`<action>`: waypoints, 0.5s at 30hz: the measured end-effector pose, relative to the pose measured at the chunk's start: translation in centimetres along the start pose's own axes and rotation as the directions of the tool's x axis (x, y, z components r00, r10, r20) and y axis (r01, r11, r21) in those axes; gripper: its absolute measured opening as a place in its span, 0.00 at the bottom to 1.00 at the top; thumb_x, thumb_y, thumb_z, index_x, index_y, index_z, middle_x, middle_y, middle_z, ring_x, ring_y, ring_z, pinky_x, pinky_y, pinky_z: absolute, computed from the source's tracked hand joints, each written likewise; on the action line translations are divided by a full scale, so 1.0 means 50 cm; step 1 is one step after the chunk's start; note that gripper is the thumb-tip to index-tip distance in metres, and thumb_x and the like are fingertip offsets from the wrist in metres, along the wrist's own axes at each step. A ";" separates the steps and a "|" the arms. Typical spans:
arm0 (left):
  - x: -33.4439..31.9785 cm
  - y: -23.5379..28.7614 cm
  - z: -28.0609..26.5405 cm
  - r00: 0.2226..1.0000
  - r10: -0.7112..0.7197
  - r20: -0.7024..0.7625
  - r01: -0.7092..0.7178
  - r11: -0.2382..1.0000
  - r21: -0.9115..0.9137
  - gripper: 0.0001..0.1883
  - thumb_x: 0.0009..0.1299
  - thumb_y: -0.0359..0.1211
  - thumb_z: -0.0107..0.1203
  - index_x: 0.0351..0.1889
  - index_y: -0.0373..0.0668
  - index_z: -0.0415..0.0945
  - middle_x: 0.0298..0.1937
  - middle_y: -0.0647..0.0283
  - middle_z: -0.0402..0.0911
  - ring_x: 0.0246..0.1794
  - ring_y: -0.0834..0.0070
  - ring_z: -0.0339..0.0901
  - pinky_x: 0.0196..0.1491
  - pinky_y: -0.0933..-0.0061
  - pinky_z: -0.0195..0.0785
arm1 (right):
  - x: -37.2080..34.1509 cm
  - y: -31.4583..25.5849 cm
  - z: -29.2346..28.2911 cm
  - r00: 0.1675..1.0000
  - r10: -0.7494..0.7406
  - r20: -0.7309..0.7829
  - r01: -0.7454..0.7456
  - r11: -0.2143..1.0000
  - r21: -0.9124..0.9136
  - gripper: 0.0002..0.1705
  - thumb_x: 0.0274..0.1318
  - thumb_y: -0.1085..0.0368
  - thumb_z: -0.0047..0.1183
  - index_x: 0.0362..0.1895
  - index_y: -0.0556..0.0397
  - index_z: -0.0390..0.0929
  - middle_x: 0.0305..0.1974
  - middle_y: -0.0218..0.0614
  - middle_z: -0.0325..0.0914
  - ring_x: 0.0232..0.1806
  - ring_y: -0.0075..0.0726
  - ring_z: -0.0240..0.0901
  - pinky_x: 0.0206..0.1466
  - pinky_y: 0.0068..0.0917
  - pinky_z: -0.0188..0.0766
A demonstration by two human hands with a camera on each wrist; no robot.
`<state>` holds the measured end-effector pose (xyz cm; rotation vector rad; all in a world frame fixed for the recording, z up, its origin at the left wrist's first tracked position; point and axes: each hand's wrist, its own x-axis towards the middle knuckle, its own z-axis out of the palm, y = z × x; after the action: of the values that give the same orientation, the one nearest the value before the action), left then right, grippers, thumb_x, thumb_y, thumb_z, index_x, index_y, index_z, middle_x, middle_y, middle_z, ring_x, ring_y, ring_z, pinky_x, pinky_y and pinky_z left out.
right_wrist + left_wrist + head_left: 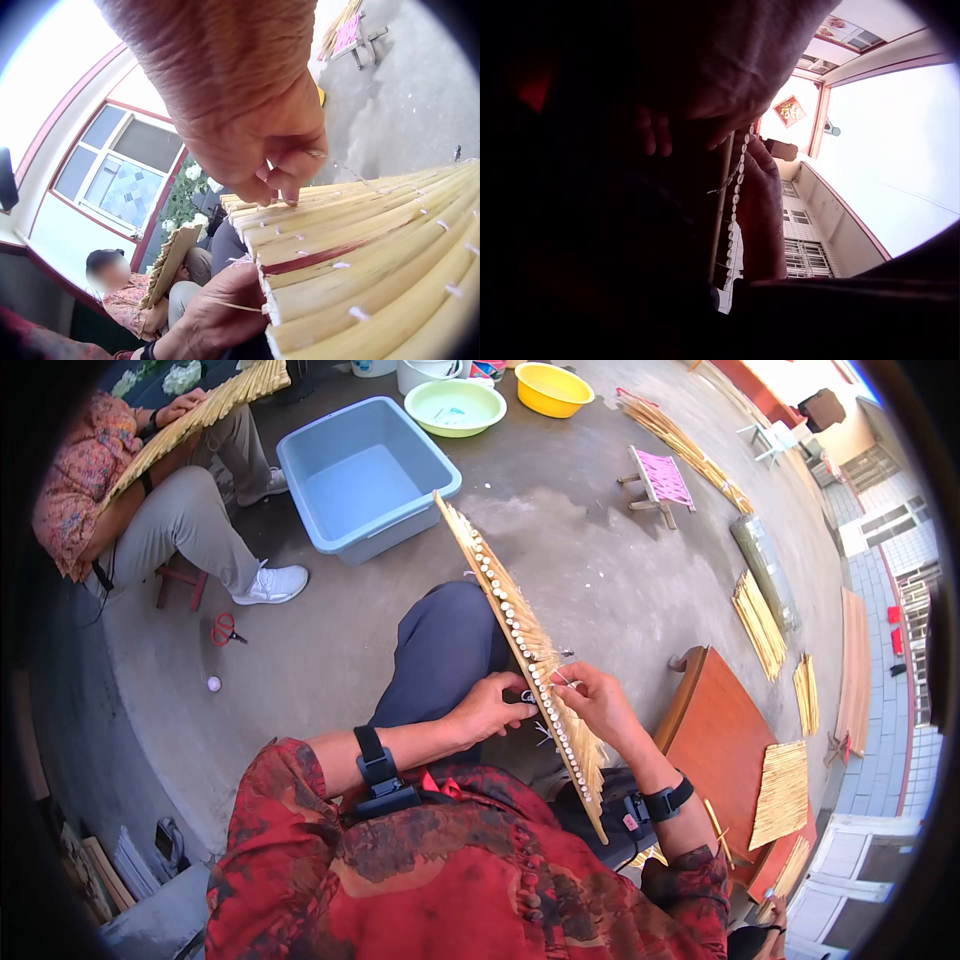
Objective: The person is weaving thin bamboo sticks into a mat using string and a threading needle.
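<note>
A mat of pale stalks (548,652), stitched in rows with white thread, stands on edge across the lap in the head view, its cut ends facing up. My left hand (483,710) grips the mat's edge from the left, with a small black item at its fingers. On the other side, my right hand (597,705) pinches a thin twisted thread (347,169). In the right wrist view its fingertips are right at the mat's surface, and the thread runs from the fingers to the stalks. The left wrist view is mostly dark.
Another person (185,510) sits at left with a second stalk mat. A blue tub (365,470), green basin (455,408) and yellow basin (553,390) stand ahead. Red-handled scissors (226,628) lie on the floor. A wooden table (710,730) and pink-topped stool (662,478) stand right.
</note>
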<state>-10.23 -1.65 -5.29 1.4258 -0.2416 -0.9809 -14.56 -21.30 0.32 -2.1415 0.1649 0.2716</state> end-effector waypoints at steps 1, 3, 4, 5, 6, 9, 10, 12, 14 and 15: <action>0.001 0.005 -0.001 1.000 -0.012 -0.015 0.011 0.998 -0.057 0.20 0.65 0.36 0.60 0.50 0.32 0.73 0.42 0.59 0.77 0.31 0.76 0.77 0.26 0.77 0.70 | -0.002 -0.009 -0.002 1.000 0.001 -0.022 -0.001 1.000 0.013 0.08 0.57 0.66 0.56 0.40 0.56 0.78 0.28 0.32 0.76 0.25 0.21 0.64 0.29 0.25 0.66; -0.004 0.004 -0.005 1.000 -0.010 0.010 0.010 0.999 -0.036 0.18 0.66 0.35 0.59 0.50 0.34 0.73 0.41 0.60 0.78 0.32 0.77 0.77 0.27 0.78 0.71 | -0.013 -0.018 -0.006 0.997 0.051 0.052 -0.049 0.998 -0.046 0.08 0.58 0.69 0.55 0.42 0.57 0.78 0.29 0.25 0.74 0.27 0.14 0.65 0.30 0.18 0.64; -0.006 0.005 -0.010 1.000 -0.008 0.025 0.009 0.999 -0.041 0.15 0.68 0.34 0.57 0.49 0.36 0.73 0.40 0.62 0.79 0.33 0.78 0.78 0.29 0.79 0.71 | -0.014 -0.014 -0.004 0.998 0.053 0.028 -0.052 0.998 -0.031 0.08 0.58 0.69 0.55 0.42 0.57 0.78 0.29 0.25 0.74 0.27 0.14 0.65 0.30 0.18 0.64; -0.006 0.006 -0.015 0.999 -0.010 0.041 0.011 1.000 -0.019 0.15 0.68 0.34 0.57 0.49 0.36 0.73 0.40 0.62 0.79 0.33 0.78 0.78 0.29 0.79 0.71 | -0.015 -0.008 -0.002 1.000 -0.003 0.022 0.004 0.999 -0.042 0.09 0.56 0.69 0.56 0.41 0.57 0.78 0.31 0.33 0.77 0.29 0.26 0.70 0.33 0.25 0.67; -0.006 0.008 -0.016 0.998 0.014 0.057 -0.012 0.999 -0.032 0.13 0.69 0.33 0.55 0.47 0.36 0.73 0.41 0.61 0.79 0.33 0.77 0.79 0.30 0.78 0.72 | -0.018 0.001 -0.001 0.998 -0.062 0.016 0.063 0.997 -0.052 0.09 0.53 0.68 0.56 0.39 0.57 0.78 0.33 0.42 0.79 0.31 0.38 0.74 0.36 0.32 0.70; -0.021 0.034 -0.034 0.988 -0.019 0.153 0.039 0.991 -0.131 0.09 0.71 0.31 0.52 0.44 0.36 0.72 0.43 0.58 0.80 0.34 0.74 0.80 0.32 0.76 0.74 | -0.013 0.014 0.008 0.998 -0.056 -0.002 0.056 0.996 -0.063 0.09 0.52 0.67 0.55 0.38 0.57 0.78 0.33 0.46 0.80 0.34 0.46 0.77 0.39 0.35 0.71; -0.029 0.042 -0.040 0.973 -0.062 0.221 0.114 0.966 -0.232 0.07 0.72 0.31 0.50 0.43 0.37 0.72 0.43 0.56 0.80 0.33 0.72 0.81 0.32 0.75 0.74 | -0.015 0.015 0.007 0.999 -0.051 -0.014 0.050 0.997 -0.052 0.09 0.52 0.67 0.55 0.38 0.57 0.78 0.33 0.46 0.80 0.34 0.46 0.77 0.39 0.35 0.71; -0.042 0.042 -0.064 0.964 -0.081 0.251 0.151 0.951 -0.270 0.07 0.72 0.31 0.49 0.43 0.37 0.71 0.43 0.55 0.80 0.32 0.71 0.81 0.32 0.74 0.75 | -0.014 0.015 0.007 0.998 -0.058 0.010 0.059 0.996 -0.073 0.09 0.52 0.66 0.55 0.36 0.58 0.78 0.32 0.48 0.80 0.35 0.48 0.77 0.40 0.36 0.71; -0.051 0.045 -0.074 0.955 -0.104 0.279 0.190 0.934 -0.302 0.06 0.73 0.31 0.47 0.42 0.38 0.71 0.43 0.53 0.80 0.31 0.69 0.82 0.32 0.72 0.76 | -0.012 0.017 0.013 0.998 -0.060 -0.009 0.059 0.997 -0.052 0.09 0.51 0.66 0.55 0.36 0.58 0.78 0.32 0.48 0.80 0.36 0.49 0.77 0.41 0.37 0.71; -0.054 0.046 -0.073 0.960 -0.104 0.259 0.189 0.925 -0.329 0.07 0.73 0.32 0.48 0.42 0.38 0.71 0.41 0.54 0.80 0.29 0.70 0.81 0.31 0.72 0.75 | -0.011 0.019 0.015 0.998 -0.064 -0.016 0.063 0.997 -0.046 0.09 0.51 0.66 0.55 0.35 0.58 0.78 0.33 0.48 0.80 0.36 0.49 0.77 0.41 0.37 0.72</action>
<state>-8.43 2.45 -2.88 1.0085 -0.1257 -1.2536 -15.41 -21.18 -0.68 -2.1902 0.1012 0.2214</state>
